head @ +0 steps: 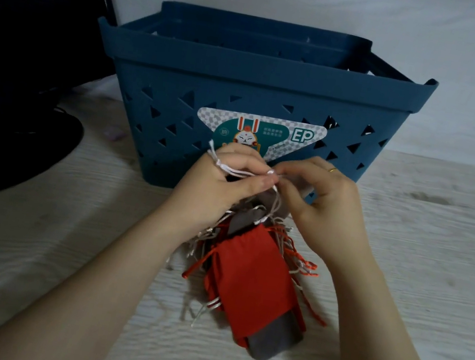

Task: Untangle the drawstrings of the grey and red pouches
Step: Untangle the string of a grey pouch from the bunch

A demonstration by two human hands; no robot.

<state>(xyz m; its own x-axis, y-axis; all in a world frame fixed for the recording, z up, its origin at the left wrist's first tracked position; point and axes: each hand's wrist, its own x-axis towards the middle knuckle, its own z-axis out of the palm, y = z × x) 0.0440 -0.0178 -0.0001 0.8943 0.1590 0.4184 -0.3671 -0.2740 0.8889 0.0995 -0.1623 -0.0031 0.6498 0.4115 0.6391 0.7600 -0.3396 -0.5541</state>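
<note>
At the far left I see a dark monitor [15,45] standing on its black base, and just right of it a small pale purple object [114,134] lies on the light wood-grain table [26,253]. Behind the hands stands a dark blue plastic basket [261,89] with triangular cut-outs and a label [258,134] reading "EP" on its near wall. My left hand [221,189] has its fingers curled, pinching a bunch of white drawstrings [233,170] whose knotted ends stick out past the knuckles. Below and between the hands hangs the bundle: a red pouch [247,277] in front, gathered at its top, with a grey pouch [274,342] showing beneath its lower edge and more grey fabric above it. White, grey and red cords [301,262] spill out in a tangle on both sides of it. My right hand [327,205], a gold ring [332,170] on one finger, pinches the white strings right where they meet the left thumb.
</note>
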